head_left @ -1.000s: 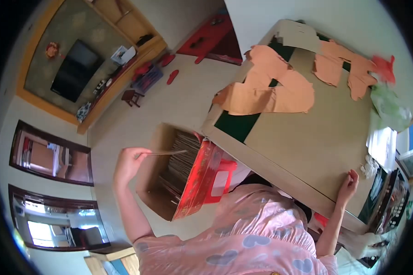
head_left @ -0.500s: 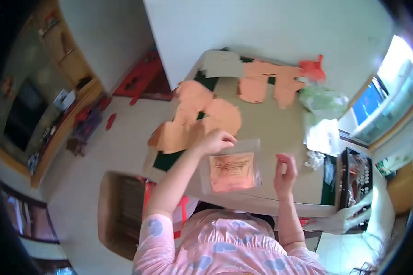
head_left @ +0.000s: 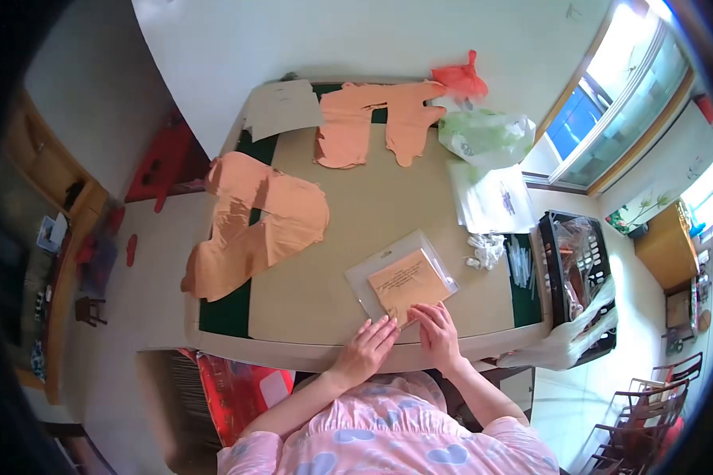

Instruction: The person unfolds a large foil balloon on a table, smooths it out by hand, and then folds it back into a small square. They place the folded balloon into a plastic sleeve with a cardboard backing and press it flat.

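Observation:
A clear plastic packet (head_left: 360, 279) with a hang hole at its far end lies tilted near the table's front edge. Inside it, or partly so, is a folded orange sheet (head_left: 408, 285) with dark printed lines. My left hand (head_left: 366, 350) is at the packet's near corner, fingertips closed on its edge. Close beside it, my right hand (head_left: 439, 336) pinches the same near edge, thumb and fingers together. The fingers partly cover that edge, so exactly which layer each one grips is hidden.
Orange sheets lie in a left pile (head_left: 269, 214) and a back pile (head_left: 345, 127). Grey card (head_left: 285, 109) sits at the back left. Along the right are a green-white bag (head_left: 487, 138), white plastic bags (head_left: 495, 198), crumpled white bits (head_left: 486, 250) and a black crate (head_left: 558, 273).
The packet has come down onto the table and turned. My right hand, apart from it before, has moved in to its near edge; my left hand has shifted there too. The camera view has turned.

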`<action>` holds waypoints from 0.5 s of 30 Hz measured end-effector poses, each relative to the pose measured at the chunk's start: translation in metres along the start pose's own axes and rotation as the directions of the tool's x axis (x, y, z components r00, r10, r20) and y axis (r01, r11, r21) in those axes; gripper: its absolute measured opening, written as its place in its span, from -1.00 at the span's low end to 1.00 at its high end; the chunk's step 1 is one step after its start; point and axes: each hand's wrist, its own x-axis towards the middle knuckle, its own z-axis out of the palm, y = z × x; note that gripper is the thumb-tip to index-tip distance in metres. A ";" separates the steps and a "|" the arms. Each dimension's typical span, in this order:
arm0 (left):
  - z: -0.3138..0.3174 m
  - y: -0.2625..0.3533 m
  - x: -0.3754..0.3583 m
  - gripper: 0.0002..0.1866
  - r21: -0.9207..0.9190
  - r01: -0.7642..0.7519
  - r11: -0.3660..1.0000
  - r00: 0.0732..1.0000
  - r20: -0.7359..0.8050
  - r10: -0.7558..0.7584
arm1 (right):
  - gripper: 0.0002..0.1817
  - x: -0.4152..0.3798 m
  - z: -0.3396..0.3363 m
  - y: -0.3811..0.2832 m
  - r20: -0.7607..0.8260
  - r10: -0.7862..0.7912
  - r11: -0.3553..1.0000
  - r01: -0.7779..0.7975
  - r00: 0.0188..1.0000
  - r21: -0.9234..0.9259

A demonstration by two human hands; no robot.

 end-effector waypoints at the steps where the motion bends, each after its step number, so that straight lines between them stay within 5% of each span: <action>1: 0.006 -0.002 0.000 -0.59 -0.006 0.005 1.000 1.000 0.024 -0.005 | -0.60 -0.002 0.000 0.002 0.058 -0.036 0.999 0.037 0.998 -0.017; 6: 0.012 -0.006 -0.001 -0.53 0.019 0.012 1.000 0.996 0.091 -0.014 | -0.55 -0.009 0.009 0.006 0.250 -0.133 0.987 0.150 0.959 -0.051; 15: 0.008 -0.003 0.001 -0.54 0.059 0.035 0.998 0.993 0.109 -0.041 | -0.59 0.010 -0.016 0.042 0.176 0.035 0.972 0.008 0.984 -0.235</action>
